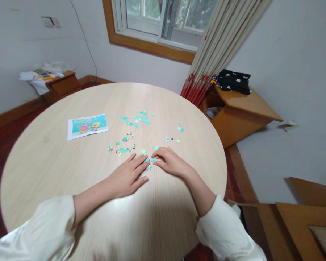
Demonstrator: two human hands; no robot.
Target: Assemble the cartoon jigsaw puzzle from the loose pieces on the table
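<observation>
My left hand point(129, 174) lies flat, fingers stretched out, over a small cluster of jigsaw puzzle pieces point(149, 167) and hides part of it. To its right, my right hand point(167, 159) has its thumb and fingers drawn together around a teal puzzle piece point(153, 160) at the cluster's edge. Another teal piece point(155, 148) sits just beyond those fingers. Left of the hands, mixed-colour pieces point(122, 149) form a loose ring. Farther back is a spread of mostly turquoise pieces point(137, 118).
A printed cartoon picture point(88, 125) rests on the round wooden table point(51, 156) at the left. Stray pieces point(180, 127) lie at the right. Beyond the table stand a cabinet with black cloth point(233, 81), a curtain point(220, 43) and a low stand point(62, 85).
</observation>
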